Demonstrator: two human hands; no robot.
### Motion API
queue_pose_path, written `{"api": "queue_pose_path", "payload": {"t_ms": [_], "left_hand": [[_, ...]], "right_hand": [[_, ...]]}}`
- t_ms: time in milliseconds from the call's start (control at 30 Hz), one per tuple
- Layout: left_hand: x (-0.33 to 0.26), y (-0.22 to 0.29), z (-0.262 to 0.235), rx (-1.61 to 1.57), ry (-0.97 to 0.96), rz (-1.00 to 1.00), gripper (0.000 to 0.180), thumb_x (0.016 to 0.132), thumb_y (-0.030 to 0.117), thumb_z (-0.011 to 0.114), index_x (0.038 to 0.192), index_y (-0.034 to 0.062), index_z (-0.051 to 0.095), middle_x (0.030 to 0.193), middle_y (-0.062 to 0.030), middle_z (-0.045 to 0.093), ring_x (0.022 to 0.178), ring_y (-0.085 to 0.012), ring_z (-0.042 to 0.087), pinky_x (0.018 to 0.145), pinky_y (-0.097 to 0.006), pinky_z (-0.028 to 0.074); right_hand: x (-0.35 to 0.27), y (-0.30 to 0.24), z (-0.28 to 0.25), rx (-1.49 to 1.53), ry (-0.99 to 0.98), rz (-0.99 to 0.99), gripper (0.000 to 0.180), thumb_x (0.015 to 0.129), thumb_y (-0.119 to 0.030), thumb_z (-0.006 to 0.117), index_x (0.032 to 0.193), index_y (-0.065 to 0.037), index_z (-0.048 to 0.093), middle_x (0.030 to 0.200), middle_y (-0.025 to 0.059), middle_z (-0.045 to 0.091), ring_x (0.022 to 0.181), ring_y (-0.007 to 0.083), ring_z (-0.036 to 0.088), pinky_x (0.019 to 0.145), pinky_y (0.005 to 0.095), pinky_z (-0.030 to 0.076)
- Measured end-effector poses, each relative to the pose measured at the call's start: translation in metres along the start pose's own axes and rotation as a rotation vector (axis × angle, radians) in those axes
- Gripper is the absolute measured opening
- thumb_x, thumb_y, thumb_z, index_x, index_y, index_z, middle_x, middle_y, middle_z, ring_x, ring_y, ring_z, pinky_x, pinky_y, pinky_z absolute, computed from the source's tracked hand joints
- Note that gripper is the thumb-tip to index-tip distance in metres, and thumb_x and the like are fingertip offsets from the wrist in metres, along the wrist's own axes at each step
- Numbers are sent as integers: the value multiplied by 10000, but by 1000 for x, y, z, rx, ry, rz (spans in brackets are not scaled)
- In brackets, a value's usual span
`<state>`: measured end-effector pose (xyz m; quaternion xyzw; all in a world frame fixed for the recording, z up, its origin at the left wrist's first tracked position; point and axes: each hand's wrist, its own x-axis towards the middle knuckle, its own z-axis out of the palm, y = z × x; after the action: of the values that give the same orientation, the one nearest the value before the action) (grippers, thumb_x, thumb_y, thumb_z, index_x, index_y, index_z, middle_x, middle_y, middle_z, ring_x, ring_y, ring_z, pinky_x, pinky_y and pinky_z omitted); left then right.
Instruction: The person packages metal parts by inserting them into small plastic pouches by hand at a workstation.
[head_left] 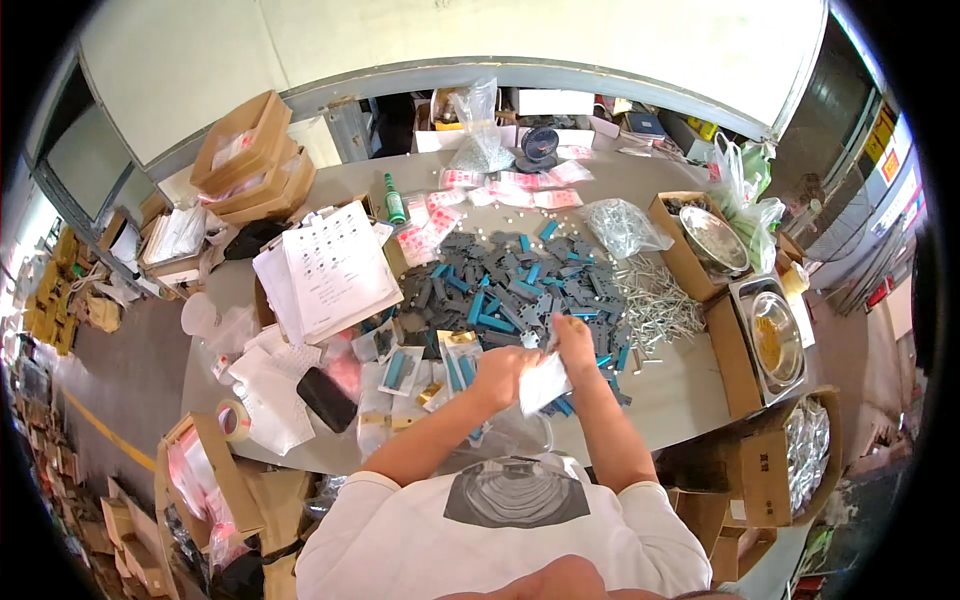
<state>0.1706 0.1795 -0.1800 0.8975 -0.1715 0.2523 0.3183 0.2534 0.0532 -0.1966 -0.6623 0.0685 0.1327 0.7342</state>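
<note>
the left hand is closed on the edge of a small clear plastic bag, held just above the near table edge; the right hand pinches at the bag's top, fingertips together, contents too small to tell. best to hold the mouth wide and steady, close to the heap of grey and blue plastic strips just beyond.
</note>
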Motion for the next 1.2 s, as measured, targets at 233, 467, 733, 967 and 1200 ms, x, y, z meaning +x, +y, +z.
{"api": "queue_pose_path", "payload": {"t_ms": [233, 467, 733, 967, 1200], "left_hand": [[-21, -93, 44, -2104, -73, -1063, 264, 918, 264, 483, 1134, 115, 512, 961, -85, 613, 835, -218, 623, 692, -361, 531], [5, -54, 9, -1719, 31, -1153, 896, 813, 62, 609, 1419, 186, -39, 1110, -126, 528, 929, -231, 594, 754, -377, 520], [-25, -87, -24, -116, -106, -734, 635, 776, 328, 653, 1252, 67, 324, 955, -190, 600, 881, -321, 596, 673, -406, 492], [-71, -103, -22, 345, -247, -762, 552, 718, 299, 692, 1112, 12, 435, 799, -151, 625, 715, -326, 613, 635, -408, 474], [-65, -104, -38, -280, 32, -870, 286, 709, 155, 696, 902, -22, 580, 717, -92, 611, 685, -172, 593, 619, -292, 458]], "right_hand": [[39, 36, -31, 645, -130, 297, 142, 840, -196, 602, 845, -80, 520, 735, 58, 532, 570, 166, 520, 371, 249, 362], [49, 46, -38, 765, -290, 266, 165, 849, -217, 597, 882, -68, 534, 752, 40, 565, 575, 153, 530, 382, 222, 382], [34, 11, -45, 504, -241, 119, 203, 870, -205, 513, 980, -43, 567, 753, 70, 579, 501, 134, 513, 423, 224, 414], [26, 12, -39, 165, -394, -33, 98, 839, -149, 549, 907, -79, 559, 701, -13, 562, 549, 53, 483, 412, 190, 316], [9, 3, -16, -93, -622, -103, 106, 805, -120, 622, 823, -68, 532, 762, 30, 566, 658, 98, 509, 562, 229, 407]]}}
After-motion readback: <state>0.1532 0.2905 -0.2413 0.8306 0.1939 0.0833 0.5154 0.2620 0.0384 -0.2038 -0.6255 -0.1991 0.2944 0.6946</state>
